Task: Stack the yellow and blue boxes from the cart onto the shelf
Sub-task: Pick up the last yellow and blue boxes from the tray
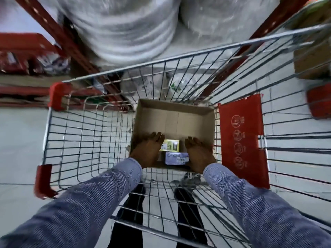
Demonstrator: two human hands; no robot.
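A wire shopping cart [89, 129] stands below me with an open cardboard carton [175, 119] inside it. At the carton's near end lie a yellow box [171, 144] and, just in front of it, a blue box [176, 158]. My left hand [149, 151] reaches into the carton on the left of both boxes, fingers extended and touching the yellow box's left edge. My right hand [198, 153] reaches in on their right, fingers extended beside the blue box. Neither hand visibly grips a box. The rest of the carton is bare.
A red metal shelf frame [59, 34] rises beyond the cart, with large plastic-wrapped bundles [125, 27] on it. A red child-seat flap [241, 138] hangs on the cart's right side. Red shelving [26, 49] with goods lies at left, a brown carton [311, 56] at right.
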